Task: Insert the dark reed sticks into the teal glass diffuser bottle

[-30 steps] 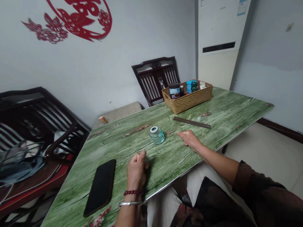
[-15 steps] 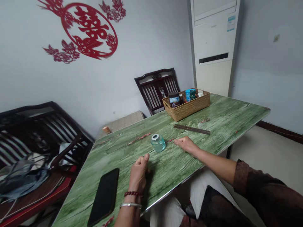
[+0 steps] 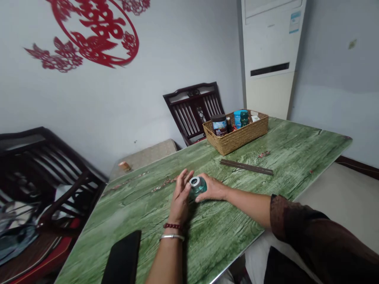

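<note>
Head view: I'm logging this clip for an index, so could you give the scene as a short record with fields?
surface: green wood-grain table
between the hands: glass jar, small, teal, silver rim, on the table
left: left hand, fingers spread, touching the jar's left side
right: right hand, cupped around the jar's right side
near edge: black phone, lying flat, partly cut off by the frame
far side: wicker basket holding containers; dark sticks in front of it
behind: wooden chair; white air conditioner
</note>
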{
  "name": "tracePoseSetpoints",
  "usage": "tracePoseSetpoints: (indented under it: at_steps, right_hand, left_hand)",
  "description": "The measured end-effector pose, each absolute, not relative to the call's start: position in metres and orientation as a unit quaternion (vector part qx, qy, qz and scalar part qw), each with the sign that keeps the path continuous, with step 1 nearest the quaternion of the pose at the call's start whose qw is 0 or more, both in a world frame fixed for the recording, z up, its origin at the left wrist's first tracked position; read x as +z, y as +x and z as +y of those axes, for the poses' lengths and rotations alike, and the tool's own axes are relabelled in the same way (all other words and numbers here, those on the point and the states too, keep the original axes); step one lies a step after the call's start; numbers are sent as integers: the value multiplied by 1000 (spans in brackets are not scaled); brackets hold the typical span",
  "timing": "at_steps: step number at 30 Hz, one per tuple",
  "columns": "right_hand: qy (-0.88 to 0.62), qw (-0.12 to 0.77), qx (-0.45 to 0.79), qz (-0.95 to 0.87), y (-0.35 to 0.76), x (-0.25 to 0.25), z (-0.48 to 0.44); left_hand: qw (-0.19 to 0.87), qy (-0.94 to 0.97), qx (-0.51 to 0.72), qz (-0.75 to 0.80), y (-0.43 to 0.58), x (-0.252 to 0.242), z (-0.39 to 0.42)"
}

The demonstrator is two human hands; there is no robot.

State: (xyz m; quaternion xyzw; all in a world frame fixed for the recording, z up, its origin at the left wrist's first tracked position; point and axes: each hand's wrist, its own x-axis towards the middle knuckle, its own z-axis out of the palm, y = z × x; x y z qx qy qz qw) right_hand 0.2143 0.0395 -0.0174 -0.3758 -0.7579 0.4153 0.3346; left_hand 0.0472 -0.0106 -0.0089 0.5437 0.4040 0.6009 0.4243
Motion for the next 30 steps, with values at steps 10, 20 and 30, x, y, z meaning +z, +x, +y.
tracePoseSetpoints:
  at_steps: [10,20,30]
  right_hand:
    - [-374,323,387,-779,218,-25,42]
    - [-354,326,405,-777,219,-22,41]
    - [-358,324,411,-773,220,-20,40]
  left_hand:
    - [404,608,537,423,42,-7,-14]
    - [361,591,554,461,42,-7,-12]
    - [391,560,595,424,45,-8,-16]
